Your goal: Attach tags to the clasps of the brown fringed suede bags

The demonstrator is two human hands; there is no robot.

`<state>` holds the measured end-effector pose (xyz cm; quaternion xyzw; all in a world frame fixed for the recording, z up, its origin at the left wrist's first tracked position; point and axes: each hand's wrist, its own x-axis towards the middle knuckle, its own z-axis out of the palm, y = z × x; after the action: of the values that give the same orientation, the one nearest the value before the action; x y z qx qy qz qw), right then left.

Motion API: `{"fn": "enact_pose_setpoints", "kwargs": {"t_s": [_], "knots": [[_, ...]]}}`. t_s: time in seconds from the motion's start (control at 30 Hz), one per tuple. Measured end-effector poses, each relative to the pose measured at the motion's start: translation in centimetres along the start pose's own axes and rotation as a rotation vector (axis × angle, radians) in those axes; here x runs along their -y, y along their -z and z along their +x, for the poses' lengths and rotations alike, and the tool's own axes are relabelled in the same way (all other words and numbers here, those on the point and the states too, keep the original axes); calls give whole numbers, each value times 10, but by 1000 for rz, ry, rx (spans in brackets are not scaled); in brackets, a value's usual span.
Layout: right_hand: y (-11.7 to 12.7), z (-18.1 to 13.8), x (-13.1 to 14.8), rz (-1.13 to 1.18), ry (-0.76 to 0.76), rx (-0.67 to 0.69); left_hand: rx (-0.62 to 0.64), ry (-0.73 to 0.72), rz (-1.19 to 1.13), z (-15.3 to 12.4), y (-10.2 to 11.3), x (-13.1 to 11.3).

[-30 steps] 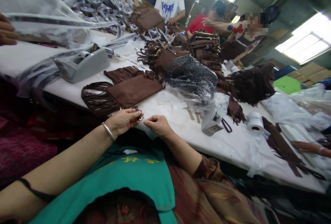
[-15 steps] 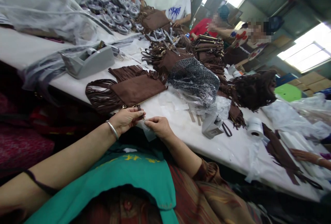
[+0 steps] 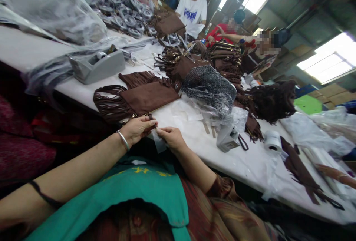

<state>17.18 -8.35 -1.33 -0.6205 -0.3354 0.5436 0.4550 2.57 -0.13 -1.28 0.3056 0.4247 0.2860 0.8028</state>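
A brown fringed bag [image 3: 150, 96] lies flat at the near edge of the table, its zipper side toward me. My left hand [image 3: 139, 129], with a silver bangle at the wrist, pinches a short dark brown strap [image 3: 151, 116] at the bag's near edge. Close beside it, my right hand [image 3: 172, 137] is closed in a pinch on a small clear plastic piece [image 3: 158, 142] that hangs below the fingers. The fingertips of both hands nearly meet, and what lies between them is partly hidden.
A grey tape dispenser [image 3: 97, 65] stands at the left, another dispenser [image 3: 228, 137] to the right. Black-and-white patterned plastic wrap [image 3: 210, 85] lies behind the bag. Brown bags [image 3: 225, 55] are heaped farther back. A white roll [image 3: 273, 141] stands at the right. Several people work across the table.
My hands keep almost the same place and grip, fingertips slightly closer together. Across the table, the person in white stands more upright, and the view has shifted a little.
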Motion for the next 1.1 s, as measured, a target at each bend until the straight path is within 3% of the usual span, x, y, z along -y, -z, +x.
{"fn": "enact_pose_setpoints", "kwargs": {"t_s": [0.63, 0.97, 1.1], "knots": [[-5, 1, -2, 6, 17, -98, -51, -45, -15, -2, -7, 4], [-14, 27, 7, -186, 38, -166, -81, 33, 32, -8, -7, 0], [-16, 30, 4, -212, 47, -135, -85, 58, 54, -9, -3, -1]]}}
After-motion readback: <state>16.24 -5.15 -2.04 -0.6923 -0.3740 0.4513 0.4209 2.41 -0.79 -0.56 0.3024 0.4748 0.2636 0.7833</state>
